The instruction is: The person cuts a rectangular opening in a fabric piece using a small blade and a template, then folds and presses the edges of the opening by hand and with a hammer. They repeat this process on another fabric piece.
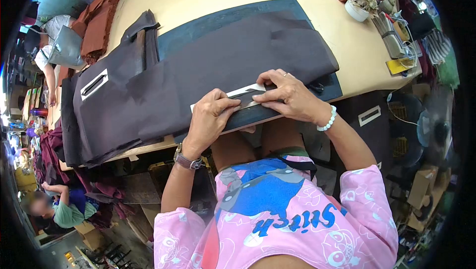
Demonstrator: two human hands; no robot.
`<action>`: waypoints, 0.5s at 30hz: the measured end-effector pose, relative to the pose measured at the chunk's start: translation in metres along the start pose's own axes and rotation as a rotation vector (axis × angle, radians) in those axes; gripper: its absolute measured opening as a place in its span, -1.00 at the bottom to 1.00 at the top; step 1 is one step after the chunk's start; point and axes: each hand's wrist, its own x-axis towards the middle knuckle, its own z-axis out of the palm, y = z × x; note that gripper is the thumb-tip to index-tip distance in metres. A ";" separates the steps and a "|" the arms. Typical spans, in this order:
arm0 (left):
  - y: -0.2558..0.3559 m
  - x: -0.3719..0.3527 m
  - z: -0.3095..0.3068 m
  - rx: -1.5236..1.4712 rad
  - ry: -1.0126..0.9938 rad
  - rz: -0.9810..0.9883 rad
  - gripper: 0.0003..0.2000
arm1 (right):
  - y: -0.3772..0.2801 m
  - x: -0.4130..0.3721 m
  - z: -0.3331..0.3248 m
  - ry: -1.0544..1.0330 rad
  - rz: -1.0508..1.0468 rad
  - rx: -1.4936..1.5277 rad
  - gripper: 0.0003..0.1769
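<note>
Left hand [210, 113] and right hand [290, 95], thumbs and fingers pinching a dark strip [246, 100], strip beside a white band [230, 92], near the front edge of brown cloth [203, 65], blue board [186, 36] beneath, pale table [362, 53].

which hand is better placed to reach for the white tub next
Probably the right: it is nearer the white tub, which stands toward the right side of the table. The left hand is farther away. Both pinch the dark fabric, so the right would first need to let go.
</note>
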 end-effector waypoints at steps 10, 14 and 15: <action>-0.003 -0.002 -0.002 0.051 0.009 0.064 -0.88 | -0.006 0.030 0.042 0.190 0.019 -0.352 -0.60; -0.016 -0.017 -0.035 0.057 -0.094 -0.058 -0.88 | -0.002 0.022 0.026 0.114 0.106 -0.327 -0.56; -0.017 -0.021 -0.042 0.041 -0.105 -0.075 -0.88 | 0.002 0.018 0.020 0.097 0.138 -0.348 -0.54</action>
